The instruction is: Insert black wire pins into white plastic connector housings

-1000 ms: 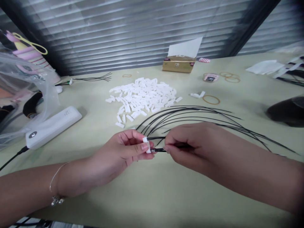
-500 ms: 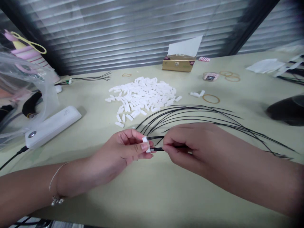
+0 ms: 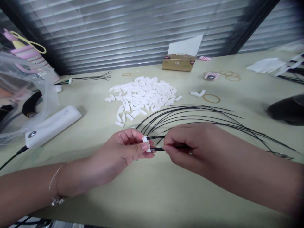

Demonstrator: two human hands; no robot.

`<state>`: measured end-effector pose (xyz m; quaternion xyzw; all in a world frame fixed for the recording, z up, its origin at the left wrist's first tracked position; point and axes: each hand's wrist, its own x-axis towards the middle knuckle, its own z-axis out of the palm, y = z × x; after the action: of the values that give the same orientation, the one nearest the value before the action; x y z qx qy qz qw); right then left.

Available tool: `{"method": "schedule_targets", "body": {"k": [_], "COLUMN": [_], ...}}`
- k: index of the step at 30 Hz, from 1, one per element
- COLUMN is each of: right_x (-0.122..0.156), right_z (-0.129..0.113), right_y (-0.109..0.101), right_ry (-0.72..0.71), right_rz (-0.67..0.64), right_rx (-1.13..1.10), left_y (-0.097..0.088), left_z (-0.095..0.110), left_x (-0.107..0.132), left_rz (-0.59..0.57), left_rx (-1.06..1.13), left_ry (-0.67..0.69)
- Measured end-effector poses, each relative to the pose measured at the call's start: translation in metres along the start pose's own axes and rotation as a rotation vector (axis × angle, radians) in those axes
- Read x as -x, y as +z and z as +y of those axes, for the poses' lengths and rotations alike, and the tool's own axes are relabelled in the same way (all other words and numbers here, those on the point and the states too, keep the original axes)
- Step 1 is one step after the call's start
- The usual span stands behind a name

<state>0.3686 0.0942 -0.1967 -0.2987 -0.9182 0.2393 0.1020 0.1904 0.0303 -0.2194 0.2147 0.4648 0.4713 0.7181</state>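
Observation:
Between thumb and fingers, my left hand [image 3: 130,145] pinches a small white connector housing [image 3: 145,139]. Black wires [image 3: 156,137] run from the housing's right side towards my right hand [image 3: 187,142], whose thumb and forefinger are closed on a black wire [image 3: 158,149] close to the housing. I cannot tell how far that wire sits in the housing. Several more black wires [image 3: 180,108] fan out behind both hands across the table. Just beyond my left hand lies a heap of white connector housings [image 3: 147,93].
A white power bank [image 3: 54,126] with a black cable lies at left, beside a clear plastic bag [image 3: 47,91]. Towards the blinds stands a gold box [image 3: 178,64]. Rubber bands [image 3: 211,98] and a black object [image 3: 287,110] are on the right. A finished-looking wire bundle [image 3: 92,78] lies back left.
Hardly anything differs. My right hand has shifted very slightly to the right, while my left hand keeps its hold on the housing.

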Motion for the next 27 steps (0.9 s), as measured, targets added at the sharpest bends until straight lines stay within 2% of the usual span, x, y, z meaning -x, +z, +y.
{"method": "schedule_targets", "body": {"k": [19,24,27], "right_x": [-0.0007,-0.0029,-0.0021], "right_z": [0.0028,0.0033,0.0016], "right_y": [0.0015,0.0049,0.0041], "right_ry": [0.115,0.096,0.036], "right_rz": [-0.091,-0.077,-0.047], "right_rx": [-0.053,-0.073,-0.058], "left_y": [0.0018,0.0023,0.0014], "left_z": [-0.0015,-0.0019,-0.0020], "left_x": [0.0000,-0.0006,-0.0019], "left_rz": [0.032,0.029,0.024], "left_rx": [-0.005,-0.002,-0.004], "left_ry": [0.009,0.028,0.040]}}
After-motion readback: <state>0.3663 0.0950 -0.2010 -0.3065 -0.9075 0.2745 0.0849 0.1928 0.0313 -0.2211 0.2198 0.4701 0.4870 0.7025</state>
